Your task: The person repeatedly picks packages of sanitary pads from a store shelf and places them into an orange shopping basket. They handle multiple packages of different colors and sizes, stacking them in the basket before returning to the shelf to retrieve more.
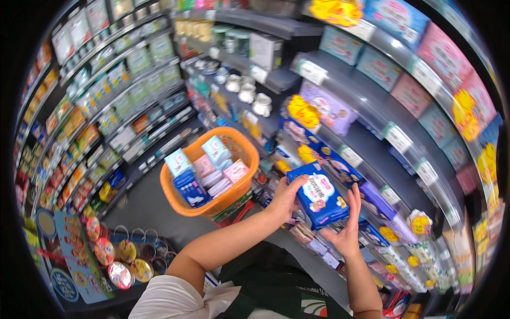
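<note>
A dark blue soft pack [318,191] with a white printed patch is in my left hand [286,199], whose thumb lies over its upper left corner. My right hand [346,223] is at the pack's right side with fingers spread; whether it touches the pack I cannot tell. To the left of the hands is an orange plastic basket [167,195] holding light blue boxes [216,150], pink packs [236,170] and a dark blue pack [192,190].
Shelves with price tags [397,137] and pink and blue packs rise at right. White ceramic pots [261,104] stand on a shelf ahead. More stocked shelves curve along the left. Tubs with foil lids [120,275] sit in a display at lower left. Grey floor [155,207] shows beside the basket.
</note>
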`<action>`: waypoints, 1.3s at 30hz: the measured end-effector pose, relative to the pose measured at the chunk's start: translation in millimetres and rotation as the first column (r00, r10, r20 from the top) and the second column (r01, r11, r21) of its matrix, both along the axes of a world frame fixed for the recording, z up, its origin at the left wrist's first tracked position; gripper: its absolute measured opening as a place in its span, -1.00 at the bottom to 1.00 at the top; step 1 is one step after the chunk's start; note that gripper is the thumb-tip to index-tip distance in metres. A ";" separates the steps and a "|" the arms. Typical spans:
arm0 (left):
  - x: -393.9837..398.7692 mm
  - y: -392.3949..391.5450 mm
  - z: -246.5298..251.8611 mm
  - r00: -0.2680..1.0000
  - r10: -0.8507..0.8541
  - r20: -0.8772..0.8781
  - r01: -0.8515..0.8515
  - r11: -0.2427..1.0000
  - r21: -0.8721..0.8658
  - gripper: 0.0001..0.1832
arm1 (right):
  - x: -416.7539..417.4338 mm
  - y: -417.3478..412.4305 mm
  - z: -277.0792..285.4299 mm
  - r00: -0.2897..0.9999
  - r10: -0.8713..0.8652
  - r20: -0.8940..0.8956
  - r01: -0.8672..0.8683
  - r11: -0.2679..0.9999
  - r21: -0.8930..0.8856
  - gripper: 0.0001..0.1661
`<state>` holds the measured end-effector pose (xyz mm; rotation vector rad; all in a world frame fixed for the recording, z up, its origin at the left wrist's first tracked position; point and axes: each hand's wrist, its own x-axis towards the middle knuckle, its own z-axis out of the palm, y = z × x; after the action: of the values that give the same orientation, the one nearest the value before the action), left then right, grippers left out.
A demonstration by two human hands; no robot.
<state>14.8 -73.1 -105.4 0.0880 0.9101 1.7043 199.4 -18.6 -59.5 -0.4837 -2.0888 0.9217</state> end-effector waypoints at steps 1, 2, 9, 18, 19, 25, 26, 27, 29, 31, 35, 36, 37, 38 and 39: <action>-13.5 -9.0 -17.2 0.997 0.065 0.034 -0.065 0.998 -0.009 -0.30 | -12.5 -4.7 0.6 0.993 0.021 0.113 -0.034 0.992 0.120 0.12; -25.2 -20.4 -22.9 0.995 0.089 0.047 -0.087 0.996 -0.028 -0.29 | -22.8 -8.6 0.7 0.975 0.019 0.223 -0.074 0.968 0.241 0.12; -91.5 -103.5 -32.9 0.978 0.208 0.009 -0.207 0.975 -0.078 -0.40 | -133.5 -33.9 -9.4 0.892 0.269 0.364 -0.419 0.797 0.436 -0.18; -206.4 -226.5 -84.6 -0.155 -0.377 -0.913 -0.765 0.630 -0.131 -0.46 | -269.5 -74.4 -27.7 0.904 0.409 0.125 -0.426 0.887 0.177 -0.27; -216.5 -233.9 -97.6 -0.161 -0.431 -0.888 -0.773 0.614 -0.159 -0.46 | -281.5 -79.7 -30.2 0.897 0.425 0.124 -0.440 0.883 0.161 -0.27; -214.6 -260.0 -128.1 -0.179 -0.493 -0.852 -0.674 0.692 -0.258 -0.45 | -329.3 -99.5 -53.9 0.858 0.486 0.167 -0.510 0.846 0.155 -0.27; -210.4 -263.7 -125.2 -0.160 -0.462 -0.872 -0.657 0.709 -0.255 -0.46 | -333.8 -101.1 -56.4 0.842 0.506 0.187 -0.535 0.829 0.163 -0.26; -206.1 -265.9 -121.7 -0.194 -0.412 -0.890 -0.646 0.737 -0.200 -0.48 | -337.6 -102.5 -57.1 0.825 0.526 0.207 -0.560 0.810 0.171 -0.26; -196.6 -271.5 -123.2 -0.130 -0.359 -0.924 -0.581 0.783 -0.222 -0.50 | -344.1 -102.5 -61.6 0.783 0.564 0.261 -0.615 0.764 0.196 -0.23; -189.5 -276.0 -121.4 -0.107 -0.312 -0.944 -0.545 0.813 -0.207 -0.51 | -349.9 -105.4 -64.8 0.718 0.585 0.377 -0.678 0.712 0.185 -0.21; -183.7 -283.6 -126.0 -0.102 -0.266 -0.959 -0.518 0.837 -0.177 -0.47 | -365.8 -117.5 -71.7 0.607 0.583 0.540 -0.747 0.650 0.140 -0.21; -182.7 -283.4 -126.4 -0.103 -0.249 -0.963 -0.524 0.836 -0.160 -0.45 | -371.0 -120.2 -77.4 0.585 0.573 0.574 -0.754 0.645 0.124 -0.21; -181.5 -283.3 -127.4 -0.104 -0.232 -0.967 -0.531 0.835 -0.143 -0.44 | -376.4 -122.6 -87.0 0.569 0.566 0.596 -0.770 0.621 0.145 -0.22; -181.5 -283.3 -129.3 -0.090 -0.224 -0.970 -0.530 0.836 -0.143 -0.42 | -380.3 -124.7 -97.0 0.554 0.562 0.614 -0.775 0.618 0.132 -0.22; -181.3 -283.4 -133.4 -0.077 -0.217 -0.973 -0.533 0.834 -0.144 -0.40 | -384.3 -126.9 -109.1 0.537 0.562 0.629 -0.782 0.612 0.120 -0.22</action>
<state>-166.5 -356.5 -238.8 1.1097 2.6685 1.2586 -184.9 -145.5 -168.6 0.4335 -3.0068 0.7818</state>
